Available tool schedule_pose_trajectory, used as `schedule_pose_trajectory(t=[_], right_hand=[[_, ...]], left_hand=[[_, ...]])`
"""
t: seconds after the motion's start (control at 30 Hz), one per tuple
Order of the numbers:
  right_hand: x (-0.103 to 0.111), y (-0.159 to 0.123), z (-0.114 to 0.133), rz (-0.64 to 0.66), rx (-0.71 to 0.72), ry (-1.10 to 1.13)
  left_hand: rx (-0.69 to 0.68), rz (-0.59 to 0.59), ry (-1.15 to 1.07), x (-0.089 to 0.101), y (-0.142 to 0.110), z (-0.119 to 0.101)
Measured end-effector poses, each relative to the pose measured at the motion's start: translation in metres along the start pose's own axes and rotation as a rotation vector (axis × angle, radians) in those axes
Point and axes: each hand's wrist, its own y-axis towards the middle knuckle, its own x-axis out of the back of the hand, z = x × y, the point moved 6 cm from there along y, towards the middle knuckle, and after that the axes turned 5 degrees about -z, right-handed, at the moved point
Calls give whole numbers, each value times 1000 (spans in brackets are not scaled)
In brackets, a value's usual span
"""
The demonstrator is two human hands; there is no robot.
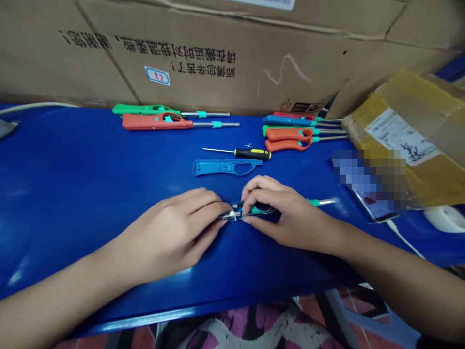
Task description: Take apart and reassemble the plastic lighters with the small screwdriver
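Observation:
An opened blue gas lighter (238, 213) lies between my hands on the blue table, its inner parts showing. Its metal tube (327, 201) sticks out to the right, past my right hand (281, 208). My left hand (185, 228) pinches the lighter's left end, where a small metal part shows at the fingertips. The right thumb and fingers close on its middle, near a green trigger piece. The fingers partly cover the lighter. Just beyond it lies the loose blue half-shell (218, 167), hollow side up. A black and yellow screwdriver (252, 153) rests behind that shell, beside tiny screws (247, 146).
At the back left are a green lighter (141, 109) and a red one (156, 121); several more lighters (290, 133) lie at the back right. A large cardboard box (199, 53) walls off the rear. On the right are a taped package (410, 140) and a phone (374, 203) with a cable.

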Motion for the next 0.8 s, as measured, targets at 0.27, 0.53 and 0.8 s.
schedule_pose_trajectory(t=[0.27,0.53,0.8], right_hand=[[5,2,2,-64,54,-6],[5,3,-1,-48,36,-8],[5,3,-1,-75,43,-1]], left_hand=[[10,1,-33,7,2,0],[31,23,-58,3,-1,0],[55,-26,-78,1,0,1]])
